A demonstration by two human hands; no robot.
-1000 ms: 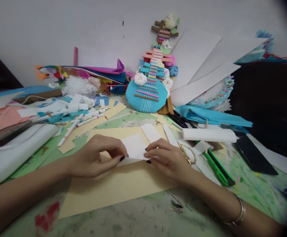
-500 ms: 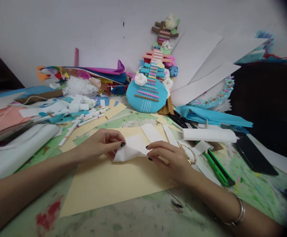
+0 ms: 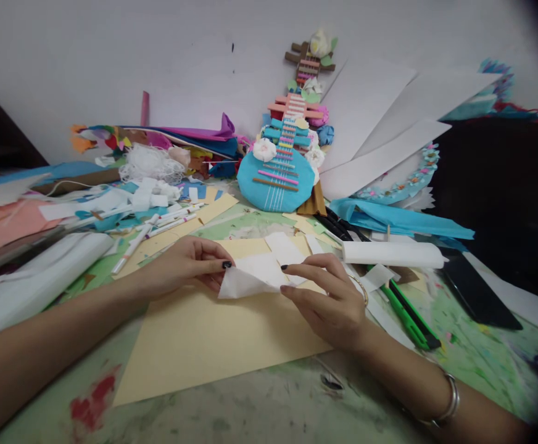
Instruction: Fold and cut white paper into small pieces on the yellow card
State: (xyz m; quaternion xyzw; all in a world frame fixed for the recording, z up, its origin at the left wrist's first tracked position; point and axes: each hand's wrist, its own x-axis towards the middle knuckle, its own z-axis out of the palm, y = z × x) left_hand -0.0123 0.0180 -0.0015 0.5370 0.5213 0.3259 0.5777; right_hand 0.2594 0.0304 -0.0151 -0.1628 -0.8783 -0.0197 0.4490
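In the head view, a small piece of thin white paper [image 3: 249, 280] is held up over a sheet of pale yellow card [image 3: 213, 351]. My left hand [image 3: 195, 264] is closed on its left edge, thumb on top and the other fingers curled beneath. At the right corner, my right hand [image 3: 331, 299] has its thumb tip against the paper, with the index finger stretched just above it. Further white paper strips [image 3: 285, 248] lie on the card behind. Gold-handled scissors [image 3: 360, 290] are partly hidden behind my right hand.
A green cutter [image 3: 408, 314], a white roll [image 3: 392, 253] and a black phone [image 3: 477, 290] lie right. A blue paper instrument [image 3: 276, 182] stands at the back. White-barrelled pens [image 3: 134, 246], paper scraps and a white paper bundle [image 3: 42, 277] lie left.
The paper has shifted slightly right and its front edge is a little higher. My right hand has turned, its thumb now at the paper's right corner and its index finger lifted.
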